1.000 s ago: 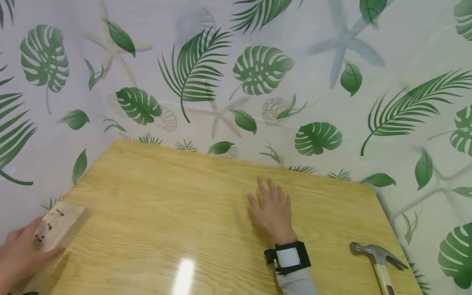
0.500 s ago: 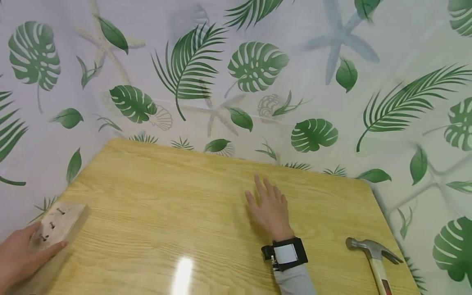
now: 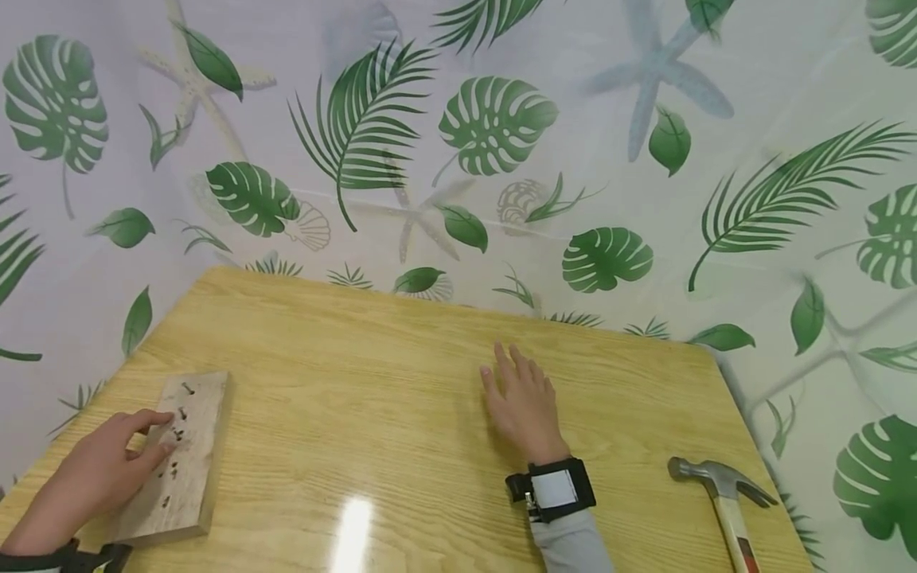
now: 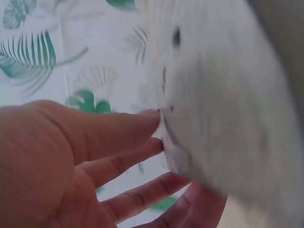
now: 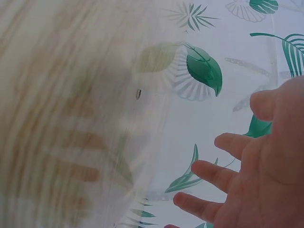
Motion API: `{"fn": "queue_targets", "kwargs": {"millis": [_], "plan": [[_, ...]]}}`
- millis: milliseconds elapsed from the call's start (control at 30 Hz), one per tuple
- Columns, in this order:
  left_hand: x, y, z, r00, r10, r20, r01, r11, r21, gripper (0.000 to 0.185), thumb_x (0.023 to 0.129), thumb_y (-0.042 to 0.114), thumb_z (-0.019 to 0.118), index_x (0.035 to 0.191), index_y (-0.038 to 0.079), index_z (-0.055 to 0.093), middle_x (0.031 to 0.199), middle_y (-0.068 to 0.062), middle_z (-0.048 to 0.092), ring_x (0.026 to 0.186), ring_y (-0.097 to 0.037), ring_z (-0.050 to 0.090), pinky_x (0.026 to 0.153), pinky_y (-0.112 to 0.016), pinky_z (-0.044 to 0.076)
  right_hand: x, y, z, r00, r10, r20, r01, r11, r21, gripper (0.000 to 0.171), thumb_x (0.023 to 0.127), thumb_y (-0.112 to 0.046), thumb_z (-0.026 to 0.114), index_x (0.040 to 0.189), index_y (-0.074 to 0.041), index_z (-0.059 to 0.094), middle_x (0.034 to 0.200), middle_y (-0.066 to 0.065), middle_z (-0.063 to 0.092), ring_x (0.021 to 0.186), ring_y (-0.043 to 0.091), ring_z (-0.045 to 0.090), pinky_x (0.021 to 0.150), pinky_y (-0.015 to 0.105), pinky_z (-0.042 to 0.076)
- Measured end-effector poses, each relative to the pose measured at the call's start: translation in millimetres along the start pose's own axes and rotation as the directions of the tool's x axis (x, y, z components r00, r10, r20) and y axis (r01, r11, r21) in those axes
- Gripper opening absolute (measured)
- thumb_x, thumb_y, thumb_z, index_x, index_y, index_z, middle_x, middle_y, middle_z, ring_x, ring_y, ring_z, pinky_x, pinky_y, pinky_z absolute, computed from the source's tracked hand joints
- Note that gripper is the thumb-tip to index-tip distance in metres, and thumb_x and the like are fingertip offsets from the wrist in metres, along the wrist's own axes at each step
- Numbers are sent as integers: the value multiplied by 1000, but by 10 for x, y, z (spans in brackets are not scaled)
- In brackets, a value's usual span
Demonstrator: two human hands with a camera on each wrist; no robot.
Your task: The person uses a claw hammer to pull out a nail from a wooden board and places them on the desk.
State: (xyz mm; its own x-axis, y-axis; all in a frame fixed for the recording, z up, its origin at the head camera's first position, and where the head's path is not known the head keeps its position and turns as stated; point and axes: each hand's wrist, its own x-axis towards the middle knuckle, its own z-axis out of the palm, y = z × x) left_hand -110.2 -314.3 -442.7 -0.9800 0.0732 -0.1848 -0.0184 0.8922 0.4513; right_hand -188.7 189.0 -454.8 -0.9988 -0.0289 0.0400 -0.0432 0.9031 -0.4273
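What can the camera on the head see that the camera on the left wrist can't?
Only the head view shows the hammer lying at the table's right edge, the right hand resting flat on the tabletop, and the nails standing in the wooden block.

Only the left wrist view shows the palm side of the left hand up close, fingers spread against the blurry pale block.

Both show the left hand touching the block, and the leaf-patterned curtain behind.
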Motion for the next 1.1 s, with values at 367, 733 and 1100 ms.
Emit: {"fn": "queue_targets", "kwargs": {"millis": [367, 733, 1100], "plan": [[302, 708, 206, 989, 148, 21, -145, 984, -107, 51, 102, 21, 60, 146, -2, 49, 106, -23, 51, 70, -20, 48, 56, -32, 41, -14, -24, -25, 999, 48, 17, -48, 999, -24, 66, 107, -53, 36, 163, -19, 27, 167, 16, 25, 152, 48, 18, 118, 73, 5], [670, 1437, 578, 969, 245, -15, -244, 956, -162, 49, 100, 21, 64, 144, 1, 55, 99, -16, 47, 66, -18, 43, 53, -29, 40, -22, -13, -1, 999, 44, 11, -44, 999, -31, 65, 107, -52, 37, 163, -19, 26, 167, 16, 25, 151, 48, 20, 118, 72, 7], [1037, 2126, 939, 957, 289, -15, -288, 944, -162, 50, 98, 26, 68, 143, 6, 59, 103, -16, 49, 70, -19, 43, 57, -29, 40, -24, -3, -46, 999, 45, 5, -45, 999, -10, 65, 107, -51, 37, 162, -18, 28, 166, 17, 27, 151, 48, 20, 118, 73, 8]]}}
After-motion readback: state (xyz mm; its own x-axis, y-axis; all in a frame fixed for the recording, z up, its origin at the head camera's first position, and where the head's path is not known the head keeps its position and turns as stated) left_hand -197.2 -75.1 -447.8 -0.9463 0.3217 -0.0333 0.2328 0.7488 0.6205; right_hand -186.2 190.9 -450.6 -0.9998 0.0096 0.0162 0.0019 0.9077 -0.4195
